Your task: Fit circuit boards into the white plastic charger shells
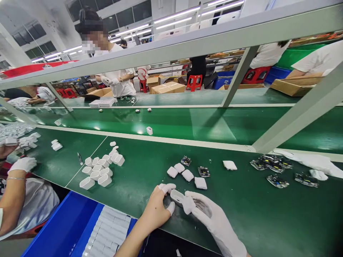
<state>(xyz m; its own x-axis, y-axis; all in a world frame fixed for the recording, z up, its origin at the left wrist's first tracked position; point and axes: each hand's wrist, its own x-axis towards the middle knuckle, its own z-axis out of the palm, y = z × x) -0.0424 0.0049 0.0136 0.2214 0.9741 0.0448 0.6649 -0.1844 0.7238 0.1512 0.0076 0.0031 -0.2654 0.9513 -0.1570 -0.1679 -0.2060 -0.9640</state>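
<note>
My left hand (pixel 157 207), bare but with white finger cots, and my right hand (pixel 207 216), in a white glove, meet at the near edge of the green bench (pixel 241 210). Together they pinch a small white plastic charger shell (pixel 177 196) between their fingertips. Just beyond lie three white shell caps (pixel 180 170), another cap (pixel 200 182) and two small circuit boards (pixel 204 172). A single white cap (pixel 229 165) lies farther right.
A cluster of white shells (pixel 100 169) sits to the left, near a co-worker's gloved hand (pixel 23 164). More circuit boards (pixel 277 180) lie at right by another gloved hand (pixel 313 161). A blue bin of white parts (pixel 107 232) is below the bench. A grey frame (pixel 300 114) crosses overhead; workers stand beyond the conveyor.
</note>
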